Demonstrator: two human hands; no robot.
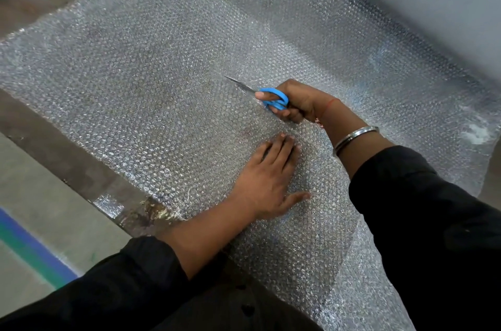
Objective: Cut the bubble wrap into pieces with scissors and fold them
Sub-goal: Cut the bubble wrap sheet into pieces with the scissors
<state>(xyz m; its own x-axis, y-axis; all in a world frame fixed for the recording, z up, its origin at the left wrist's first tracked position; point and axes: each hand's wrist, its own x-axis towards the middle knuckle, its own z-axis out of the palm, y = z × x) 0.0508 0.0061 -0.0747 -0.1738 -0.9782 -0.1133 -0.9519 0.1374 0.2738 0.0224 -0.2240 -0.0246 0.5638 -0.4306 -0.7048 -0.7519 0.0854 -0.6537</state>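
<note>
Looks like a warehouse or packing workshop, not anyone's home. The floor (pixel 40 184) is bare grey concrete with a painted blue and green stripe (pixel 29 244) running across it, the kind of marking you get on factory floors. The counter (pixel 54 146) is a big, worn, dark brown slab with a scuffed, stained edge and some tape stuck on it. A huge sheet of bubble wrap (pixel 162 73) covers nearly all of it, feeding off what seems to be a bulk roll (pixel 433 5) at the far side.

bubble wrap (pixel 168 102) cropped right, scissors (pixel 272 98) handles part-hidden
</note>
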